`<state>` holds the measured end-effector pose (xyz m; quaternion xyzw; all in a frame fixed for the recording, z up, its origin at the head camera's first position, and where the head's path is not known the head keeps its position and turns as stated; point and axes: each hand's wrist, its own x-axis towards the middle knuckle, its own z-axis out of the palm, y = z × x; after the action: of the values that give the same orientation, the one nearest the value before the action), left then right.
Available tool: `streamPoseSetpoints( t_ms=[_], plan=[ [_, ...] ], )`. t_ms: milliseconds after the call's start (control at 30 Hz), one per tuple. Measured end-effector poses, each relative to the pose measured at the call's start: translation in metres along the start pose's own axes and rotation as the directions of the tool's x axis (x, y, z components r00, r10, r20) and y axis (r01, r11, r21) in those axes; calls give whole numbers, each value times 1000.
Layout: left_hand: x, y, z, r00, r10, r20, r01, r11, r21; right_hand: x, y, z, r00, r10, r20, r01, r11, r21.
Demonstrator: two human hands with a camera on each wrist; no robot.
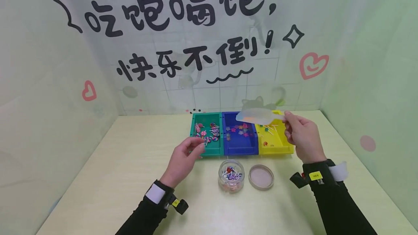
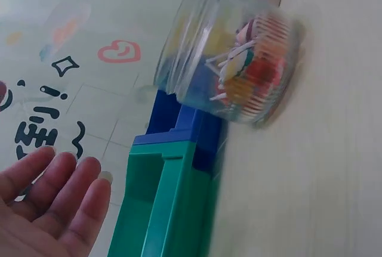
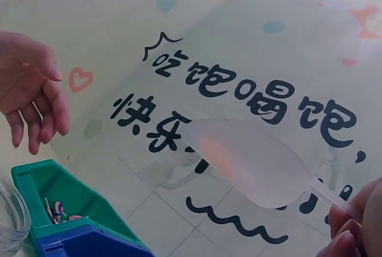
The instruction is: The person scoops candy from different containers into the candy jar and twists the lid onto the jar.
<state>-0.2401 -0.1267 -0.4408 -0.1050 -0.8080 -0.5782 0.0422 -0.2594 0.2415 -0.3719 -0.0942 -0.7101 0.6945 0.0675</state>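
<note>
My right hand (image 1: pixel 304 137) grips the thin handle of a translucent plastic scoop (image 1: pixel 256 116), raised over the blue bin (image 1: pixel 241 149) and the yellow bin (image 1: pixel 275 149). A blurred orange patch shows through the scoop's bowl in the right wrist view. My left hand (image 1: pixel 184 159) is at the near edge of the green bin (image 1: pixel 213 151), fingers loosely bent and holding nothing. In front of the bins stands an open glass jar (image 1: pixel 231 182) with small lollipop-shaped pieces inside. The jar's round lid (image 1: pixel 261 177) lies to its right on the table.
Small lollipop pieces (image 1: pixel 214 130) lie in the green bin, star-like pieces (image 1: pixel 241 132) in the blue one, and stick pieces (image 1: pixel 268 129) in the yellow one. The bins stand joined in a row before a printed backdrop (image 1: pixel 202 97); side walls flank the table (image 1: pixel 124 177).
</note>
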Motion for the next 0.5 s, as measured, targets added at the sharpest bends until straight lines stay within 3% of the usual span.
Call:
streamPoseSetpoints(
  t_ms=[167,300,500],
  plan=[
    [-7,-2,13,988,5,151,-6,1000,1,-4,-4,-5,1000,-17,20,16,1000,14],
    [-11,-5,22,967,-24,255,26,1000,-5,-10,-9,-8,999,-21,34,21,1000,19],
    [-15,-9,36,931,-71,357,61,997,39,-17,-11,-10,999,-13,40,13,1000,17]
  ],
)
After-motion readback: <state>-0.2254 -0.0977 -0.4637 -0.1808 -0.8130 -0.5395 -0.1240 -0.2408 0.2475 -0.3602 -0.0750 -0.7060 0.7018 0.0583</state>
